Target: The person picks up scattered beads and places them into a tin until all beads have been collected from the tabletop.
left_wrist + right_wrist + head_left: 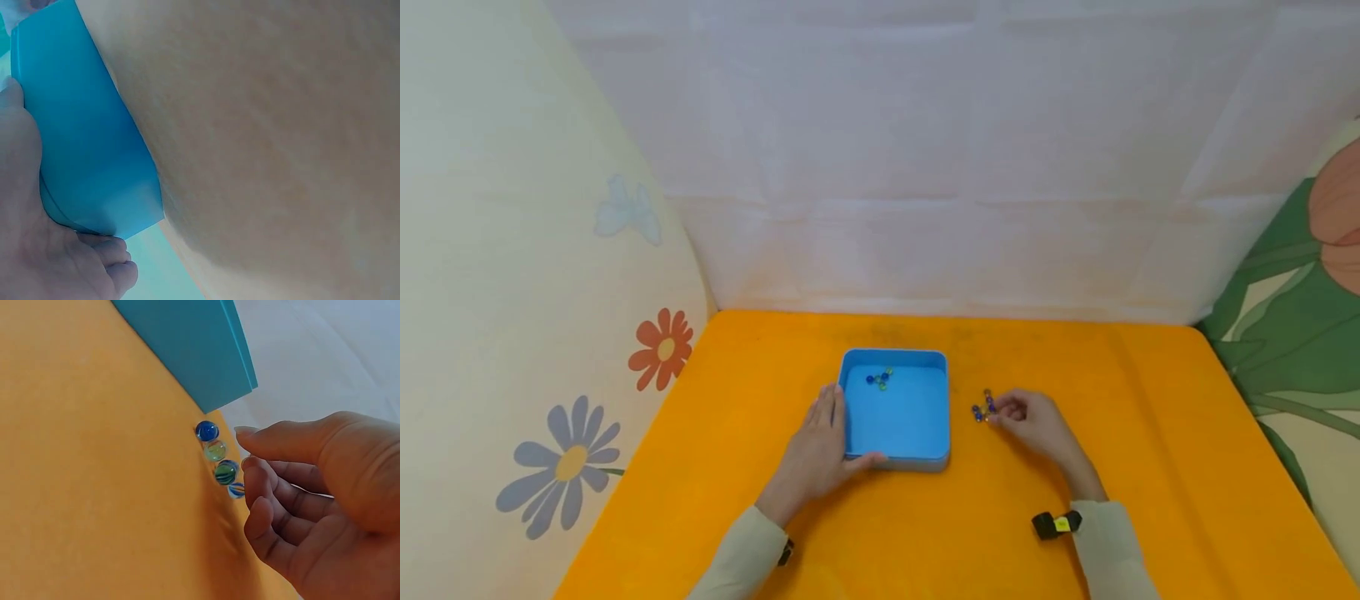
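Note:
A square blue box (897, 425) stands on the table with several marbles (870, 379) on its floor, toward the far left corner. My left hand (820, 450) rests against it, straight fingers along the left wall and thumb along the near wall. In the left wrist view the box wall (94, 137) fills the space beside that hand. To the right of the box lies a small group of glass marbles (225, 472), some blue, some clear or swirled. My right hand (1033, 421) is right at this group, thumb and forefinger slightly apart, with nothing visible between them.
An orange cloth (1000, 533) covers the table. Behind it hangs a white sheet (955, 167), and flower-patterned cloths (467, 292) stand at both sides. A black wrist strap (1045, 525) shows at the right sleeve.

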`<action>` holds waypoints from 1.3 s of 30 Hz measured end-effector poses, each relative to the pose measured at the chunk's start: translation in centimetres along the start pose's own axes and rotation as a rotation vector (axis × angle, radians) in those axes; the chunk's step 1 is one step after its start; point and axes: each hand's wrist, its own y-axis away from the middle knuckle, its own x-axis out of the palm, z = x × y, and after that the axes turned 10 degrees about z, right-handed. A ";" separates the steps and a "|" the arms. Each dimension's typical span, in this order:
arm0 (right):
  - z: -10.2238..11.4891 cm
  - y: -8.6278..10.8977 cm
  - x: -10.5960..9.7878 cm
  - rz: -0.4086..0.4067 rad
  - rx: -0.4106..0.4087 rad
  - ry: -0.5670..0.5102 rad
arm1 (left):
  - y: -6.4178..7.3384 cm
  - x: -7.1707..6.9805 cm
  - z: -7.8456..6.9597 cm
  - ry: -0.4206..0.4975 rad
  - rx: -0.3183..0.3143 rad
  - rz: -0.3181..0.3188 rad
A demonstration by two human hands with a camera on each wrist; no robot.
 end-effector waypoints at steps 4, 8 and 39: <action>-0.2 0.4 0.1 0.003 0.015 -0.008 | 0.1 0.1 0.0 0.003 -0.001 -0.003; -0.3 0.6 0.1 0.021 0.034 -0.010 | 0.1 0.1 0.0 0.003 0.000 -0.011; 0.3 0.0 0.3 0.037 0.099 0.091 | -0.1 0.6 0.3 0.006 0.011 -0.036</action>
